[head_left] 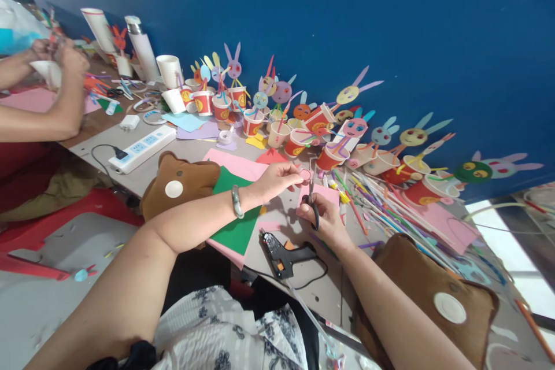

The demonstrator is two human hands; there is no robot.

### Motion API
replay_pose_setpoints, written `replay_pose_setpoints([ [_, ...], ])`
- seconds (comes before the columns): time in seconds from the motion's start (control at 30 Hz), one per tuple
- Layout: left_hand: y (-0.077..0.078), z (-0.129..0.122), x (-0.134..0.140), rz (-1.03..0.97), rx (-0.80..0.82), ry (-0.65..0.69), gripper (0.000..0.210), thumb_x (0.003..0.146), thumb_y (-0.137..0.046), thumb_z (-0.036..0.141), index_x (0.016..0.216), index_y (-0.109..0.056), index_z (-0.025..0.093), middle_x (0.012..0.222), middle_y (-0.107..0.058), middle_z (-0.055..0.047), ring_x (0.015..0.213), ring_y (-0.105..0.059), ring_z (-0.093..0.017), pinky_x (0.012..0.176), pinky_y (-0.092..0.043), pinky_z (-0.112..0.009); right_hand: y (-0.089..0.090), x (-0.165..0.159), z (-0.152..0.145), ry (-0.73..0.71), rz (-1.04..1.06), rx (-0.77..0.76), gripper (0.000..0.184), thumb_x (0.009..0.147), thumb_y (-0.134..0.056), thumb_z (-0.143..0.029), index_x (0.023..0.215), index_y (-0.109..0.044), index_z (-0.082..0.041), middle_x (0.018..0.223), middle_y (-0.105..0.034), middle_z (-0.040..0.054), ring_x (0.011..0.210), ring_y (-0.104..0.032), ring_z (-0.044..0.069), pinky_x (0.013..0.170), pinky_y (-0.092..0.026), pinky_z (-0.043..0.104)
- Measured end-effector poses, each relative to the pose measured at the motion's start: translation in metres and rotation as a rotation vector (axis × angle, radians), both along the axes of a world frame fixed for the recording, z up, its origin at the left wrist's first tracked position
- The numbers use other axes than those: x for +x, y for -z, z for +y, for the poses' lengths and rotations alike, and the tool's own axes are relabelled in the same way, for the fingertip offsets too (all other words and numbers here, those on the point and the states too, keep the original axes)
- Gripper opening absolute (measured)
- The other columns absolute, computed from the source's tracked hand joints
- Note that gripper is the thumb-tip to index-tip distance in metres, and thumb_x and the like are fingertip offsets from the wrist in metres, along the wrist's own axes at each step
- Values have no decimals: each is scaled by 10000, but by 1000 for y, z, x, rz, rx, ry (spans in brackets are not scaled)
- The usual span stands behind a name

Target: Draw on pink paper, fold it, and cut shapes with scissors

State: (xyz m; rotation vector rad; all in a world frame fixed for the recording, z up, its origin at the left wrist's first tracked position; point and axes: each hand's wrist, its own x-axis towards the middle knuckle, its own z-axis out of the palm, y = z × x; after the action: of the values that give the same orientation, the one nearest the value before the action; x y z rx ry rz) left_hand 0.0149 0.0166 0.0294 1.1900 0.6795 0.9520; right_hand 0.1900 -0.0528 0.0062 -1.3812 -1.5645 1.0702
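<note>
Between thumb and fingers my left hand pinches a small pink paper piece, round in outline. My right hand is wrapped round the handles of a pair of scissors, whose blades point up beside the pink piece. Whether the blades touch the paper is hard to make out. Beneath my hands lies a sheet of pink paper. Close below them a black hot glue gun rests on the table. Green paper lies under my left forearm.
Paper cups with paper rabbit heads line the blue wall. Coloured pipe cleaners spread at the right. Brown cushions and a power strip take up table space. At the far left another person's hands hold a white cup.
</note>
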Motion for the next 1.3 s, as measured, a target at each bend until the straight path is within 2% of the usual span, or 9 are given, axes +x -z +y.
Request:
replay_pose_setpoints([
  [0.37,5,0,2,12,-8,0,155,774,-678,258,745,-593,132,787,-689,-35,704,-623,-104,685,-474,-273,7,4,2,23,-75,22,488,756,-686,-674,757,-551,-205,661,-591,10,606,-501,155,571,-391,286],
  [0.57,10,1,2,13,16,12,246,778,-714,353,770,-603,134,790,-687,-36,719,-625,-111,702,-475,-284,4,3,1,21,-85,22,478,767,-677,-659,730,-544,-201,619,-541,-9,570,-442,135,551,-352,281],
  [0.73,7,-1,2,14,6,15,295,784,-731,394,761,-603,129,804,-689,-43,732,-624,-106,708,-471,-276,5,2,1,26,-82,31,467,775,-671,-649,722,-538,-204,598,-518,-18,553,-423,131,539,-333,283],
  [1.3,1,-3,2,3,-24,16,278,797,-729,358,738,-586,128,777,-681,-34,711,-619,-93,692,-462,-263,2,0,1,35,-44,40,461,764,-707,-625,666,-513,-218,546,-500,-25,520,-399,129,519,-334,287],
])
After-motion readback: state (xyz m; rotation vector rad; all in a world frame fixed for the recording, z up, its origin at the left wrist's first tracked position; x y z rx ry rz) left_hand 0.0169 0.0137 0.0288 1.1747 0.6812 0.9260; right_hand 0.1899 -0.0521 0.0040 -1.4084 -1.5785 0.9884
